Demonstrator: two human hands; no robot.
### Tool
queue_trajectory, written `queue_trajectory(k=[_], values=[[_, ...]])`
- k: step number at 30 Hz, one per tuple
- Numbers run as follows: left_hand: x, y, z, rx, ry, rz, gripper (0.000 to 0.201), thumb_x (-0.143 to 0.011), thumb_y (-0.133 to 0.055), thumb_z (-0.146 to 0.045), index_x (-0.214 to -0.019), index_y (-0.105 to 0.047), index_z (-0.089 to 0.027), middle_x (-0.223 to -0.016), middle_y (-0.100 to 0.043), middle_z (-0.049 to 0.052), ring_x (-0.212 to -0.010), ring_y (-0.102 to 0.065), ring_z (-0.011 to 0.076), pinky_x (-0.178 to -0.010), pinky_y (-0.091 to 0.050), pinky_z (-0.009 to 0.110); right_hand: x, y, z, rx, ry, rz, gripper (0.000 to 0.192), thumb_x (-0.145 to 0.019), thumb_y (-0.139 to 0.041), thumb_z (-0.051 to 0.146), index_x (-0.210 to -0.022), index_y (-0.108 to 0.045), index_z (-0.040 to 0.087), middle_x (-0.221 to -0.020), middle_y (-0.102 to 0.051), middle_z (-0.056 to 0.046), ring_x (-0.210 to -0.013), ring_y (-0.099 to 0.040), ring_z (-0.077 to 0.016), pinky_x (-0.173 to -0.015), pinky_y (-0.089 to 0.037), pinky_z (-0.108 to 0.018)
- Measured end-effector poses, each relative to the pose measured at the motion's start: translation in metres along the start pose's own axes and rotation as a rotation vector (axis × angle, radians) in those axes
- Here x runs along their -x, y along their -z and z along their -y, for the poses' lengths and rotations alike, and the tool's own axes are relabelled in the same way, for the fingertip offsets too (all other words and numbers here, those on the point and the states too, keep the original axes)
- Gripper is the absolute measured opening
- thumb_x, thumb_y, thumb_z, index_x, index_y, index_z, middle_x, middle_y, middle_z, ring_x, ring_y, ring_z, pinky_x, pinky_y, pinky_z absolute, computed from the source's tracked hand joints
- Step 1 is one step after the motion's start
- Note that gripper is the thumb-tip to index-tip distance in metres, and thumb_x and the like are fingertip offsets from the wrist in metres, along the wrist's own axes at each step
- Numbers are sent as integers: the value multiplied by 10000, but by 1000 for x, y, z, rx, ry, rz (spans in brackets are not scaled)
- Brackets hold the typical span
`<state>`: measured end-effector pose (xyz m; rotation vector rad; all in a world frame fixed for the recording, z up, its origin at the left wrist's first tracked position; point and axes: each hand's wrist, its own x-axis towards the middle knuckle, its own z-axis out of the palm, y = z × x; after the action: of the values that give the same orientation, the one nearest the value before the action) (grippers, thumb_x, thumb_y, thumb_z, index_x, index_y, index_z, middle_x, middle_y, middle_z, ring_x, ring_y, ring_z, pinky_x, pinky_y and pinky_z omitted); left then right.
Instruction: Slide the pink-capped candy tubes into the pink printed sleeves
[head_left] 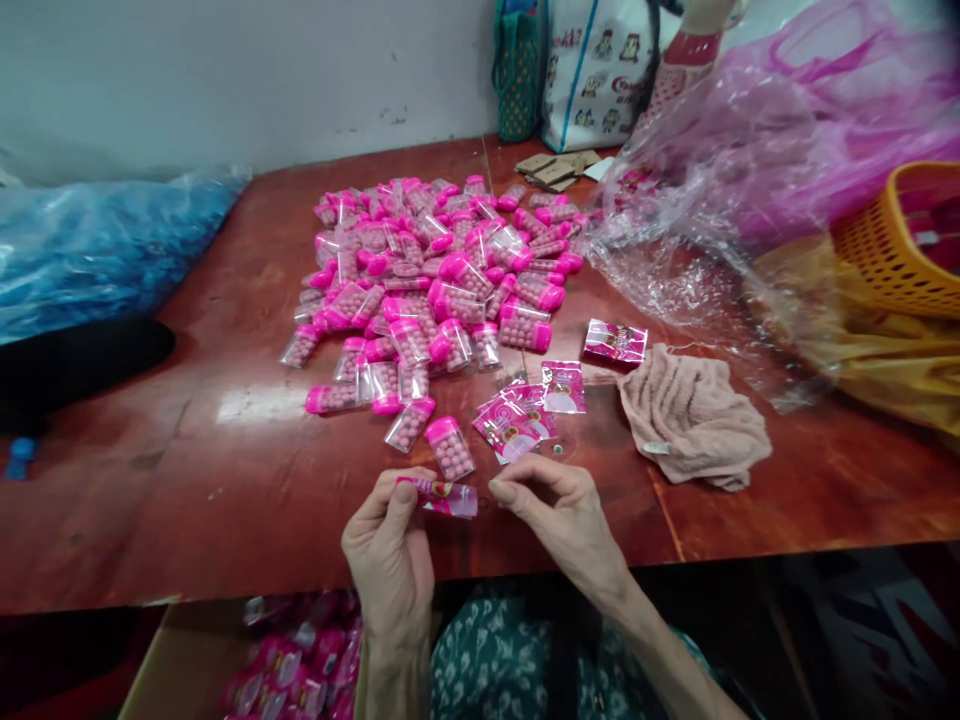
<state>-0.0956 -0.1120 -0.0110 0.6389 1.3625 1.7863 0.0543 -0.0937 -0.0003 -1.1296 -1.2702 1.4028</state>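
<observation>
My left hand [391,545] pinches a small clear bottle with a pink label [444,496] by its left end, just above the table's near edge. My right hand [551,510] has its fingers curled close at the bottle's right end; contact is unclear. Just beyond lie two loose bottles [448,446] of pink candy and several pink label sleeves [517,420]. A large pile of pink-capped candy bottles [439,270] covers the middle of the red-brown wooden table [225,480].
A beige cloth [694,412] lies right of the labels. A crumpled clear and pink plastic bag [750,180] and an orange basket [904,235] fill the right. A blue plastic bag [97,245] sits left. A cardboard box with labelled bottles [300,660] stands below the table edge.
</observation>
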Motion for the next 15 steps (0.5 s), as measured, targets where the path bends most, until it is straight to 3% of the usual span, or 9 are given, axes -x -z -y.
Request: queue_trajectory(k=[4,8,12,15], values=[[3,-4,2,38,49,-57,107,-641,-719,-254,-611,-684,-157,-672,-625,7,-670,-560,121,-639,-467,232,3,-9,3,101,106,112,91,-739,-681,236,-792,-695,163,-783,-584,-21,-750,-551,-138,-686,-428,-250],[7,-8,3,65,123,-30,111,-647,-715,-253,-622,-675,-153,-673,-623,-1,-666,-566,118,-654,-478,238,4,-16,1,177,102,92,229,-676,-737,226,-898,-693,191,-869,-529,-24,-837,-522,-156,-736,-432,-274],[7,-6,4,91,133,-13,87,-656,-711,-233,-621,-673,-163,-759,-665,8,-732,-587,119,-706,-480,234,3,-17,-2,223,117,20,33,-725,-694,226,-749,-702,205,-767,-498,-3,-776,-491,-148,-692,-423,-283],[5,-2,3,76,185,14,94,-667,-705,-254,-670,-692,-161,-872,-690,43,-808,-609,154,-775,-482,287,4,-19,-3,318,200,-17,70,-741,-679,218,-676,-694,195,-735,-496,-11,-772,-467,-160,-680,-414,-299]])
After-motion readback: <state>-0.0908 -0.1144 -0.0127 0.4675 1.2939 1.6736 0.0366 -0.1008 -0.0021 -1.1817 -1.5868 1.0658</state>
